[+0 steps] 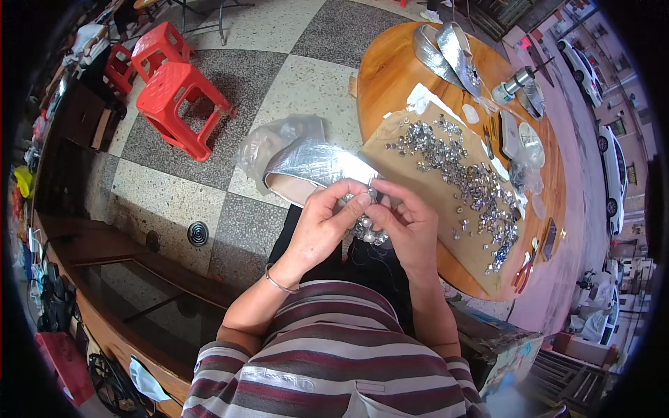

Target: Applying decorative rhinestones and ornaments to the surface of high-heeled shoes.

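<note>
Above my lap I hold a silver shoe [320, 161] with a pale lining, its toe end covered in clear gems and pearl-like beads [368, 231]. My left hand [322, 221] is closed round the beaded end, thumb and forefinger pinched at the gems. From the other side my right hand [410, 226] pinches at the same beaded edge, fingers bent and closed. Whatever small piece may sit between the fingertips is hidden. Behind the shoe shows a clear plastic bag [254, 148].
On my right stands a round wooden table [380, 59] with a brown sheet [425, 202] bearing many loose gems [446, 150]. Also on it are more silver shoes [437, 56], a metal canister [514, 82] and red-handled pliers [521, 277]. Red stools [178, 97] stand on the chequered floor.
</note>
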`<state>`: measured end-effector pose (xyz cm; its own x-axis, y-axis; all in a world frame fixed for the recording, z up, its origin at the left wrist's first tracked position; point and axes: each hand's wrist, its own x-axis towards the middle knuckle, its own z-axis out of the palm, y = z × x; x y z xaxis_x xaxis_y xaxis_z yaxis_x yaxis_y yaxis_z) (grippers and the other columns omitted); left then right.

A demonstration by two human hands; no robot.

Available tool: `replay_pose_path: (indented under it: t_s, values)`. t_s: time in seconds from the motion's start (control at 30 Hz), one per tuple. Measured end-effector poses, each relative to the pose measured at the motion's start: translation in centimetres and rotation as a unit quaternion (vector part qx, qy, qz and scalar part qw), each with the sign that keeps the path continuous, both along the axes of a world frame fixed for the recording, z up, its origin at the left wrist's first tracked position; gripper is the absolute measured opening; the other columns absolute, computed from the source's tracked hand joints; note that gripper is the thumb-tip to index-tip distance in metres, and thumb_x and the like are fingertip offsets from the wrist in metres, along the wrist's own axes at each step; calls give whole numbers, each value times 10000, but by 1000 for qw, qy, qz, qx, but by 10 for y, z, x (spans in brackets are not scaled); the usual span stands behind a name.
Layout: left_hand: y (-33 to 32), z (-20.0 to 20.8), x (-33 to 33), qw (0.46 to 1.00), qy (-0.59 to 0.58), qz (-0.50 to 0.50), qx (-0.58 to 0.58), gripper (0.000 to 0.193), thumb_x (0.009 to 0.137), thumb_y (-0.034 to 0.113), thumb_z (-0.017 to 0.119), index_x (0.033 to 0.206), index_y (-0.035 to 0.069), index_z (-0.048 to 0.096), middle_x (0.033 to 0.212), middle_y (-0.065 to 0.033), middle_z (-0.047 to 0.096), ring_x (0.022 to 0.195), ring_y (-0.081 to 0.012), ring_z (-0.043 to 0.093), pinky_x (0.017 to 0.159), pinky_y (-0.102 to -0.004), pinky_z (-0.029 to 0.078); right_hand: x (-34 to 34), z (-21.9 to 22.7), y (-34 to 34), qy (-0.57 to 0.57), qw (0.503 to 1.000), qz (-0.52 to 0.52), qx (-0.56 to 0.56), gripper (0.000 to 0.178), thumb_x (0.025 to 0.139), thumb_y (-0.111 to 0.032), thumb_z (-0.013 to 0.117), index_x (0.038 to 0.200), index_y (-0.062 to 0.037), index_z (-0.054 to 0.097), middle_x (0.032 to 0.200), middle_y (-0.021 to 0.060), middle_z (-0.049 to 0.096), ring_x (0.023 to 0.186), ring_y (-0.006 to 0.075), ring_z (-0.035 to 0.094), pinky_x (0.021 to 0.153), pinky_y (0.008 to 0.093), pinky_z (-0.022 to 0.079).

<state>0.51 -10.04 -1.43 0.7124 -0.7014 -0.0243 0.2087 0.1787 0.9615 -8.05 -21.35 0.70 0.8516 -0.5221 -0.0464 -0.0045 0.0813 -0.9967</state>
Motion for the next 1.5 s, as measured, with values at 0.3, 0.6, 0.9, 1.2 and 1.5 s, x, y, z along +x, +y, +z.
replay_pose_path:
  t_s: [0.3,0.6,0.9,1.2,1.5]
  values:
    - [4,7,4,998,12,-45,36,164,913,152,517,884,8,590,701,9,575,651,-42,489,587,-208,402,-2,-2,-4,9,999,18,-27,289,763,12,683,1040,-2,604,732,-19,554,634,36,526,544,164,433]
    - [3,7,1,999,25,-39,-9,198,932,176,488,895,6,584,745,11,575,697,-48,486,640,-206,404,1,6,1,35,999,13,-13,295,761,-6,694,1038,7,594,743,-12,575,635,35,534,551,165,444]
    - [10,10,3,996,55,-66,-6,149,927,160,497,933,26,562,871,11,579,815,-53,501,745,-202,403,1,9,3,27,999,31,1,306,761,8,688,1051,6,592,788,7,583,681,40,549,575,162,455]
    - [9,25,0,988,-60,-52,131,55,880,69,559,913,30,580,831,21,583,752,-37,493,670,-182,389,-9,12,-7,4,998,59,2,225,840,-16,600,1063,9,587,857,20,606,686,42,545,607,181,457]
    - [-3,19,-13,997,-74,21,6,236,785,-17,634,1009,25,574,872,10,574,711,-45,529,622,-181,439,-29,32,-24,-29,999,-23,-9,111,869,-51,555,966,-5,584,890,45,615,735,59,554,650,181,441]
